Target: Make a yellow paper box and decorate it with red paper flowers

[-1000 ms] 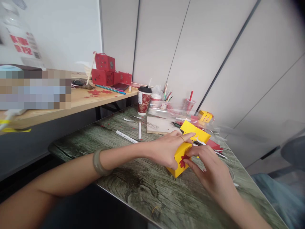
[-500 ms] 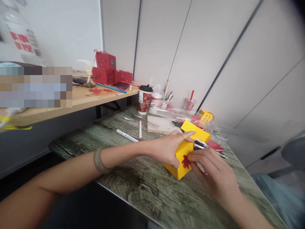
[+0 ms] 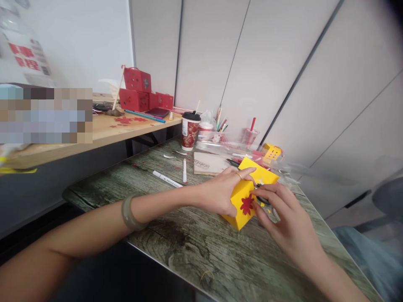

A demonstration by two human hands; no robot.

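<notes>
My left hand (image 3: 222, 193) is closed around a yellow paper box (image 3: 241, 221), with its thumb on the near face and its fingers over the top. The box stands tilted toward me above the dark wood-patterned table. A red paper flower (image 3: 247, 204) lies against the face turned to me. At its right edge is my right hand (image 3: 280, 214), thumb and forefinger apart, the fingertips at the petals and the box edge. Whether they press on the paper I cannot tell. Just behind the box is a yellow paper piece (image 3: 262, 171) with a pale cut-out mark.
Two white markers (image 3: 166, 179) and a pale board (image 3: 208, 163) lie left of and behind my hands. Farther back stand a lidded paper cup (image 3: 189, 132) and a small yellow box (image 3: 271, 152). Red boxes (image 3: 134, 99) are stacked on the wooden table (image 3: 103, 134).
My right thumb and forefinger have parted, and more of the red flower shows. The yellow box has shifted slightly upward in view, still in my left hand.
</notes>
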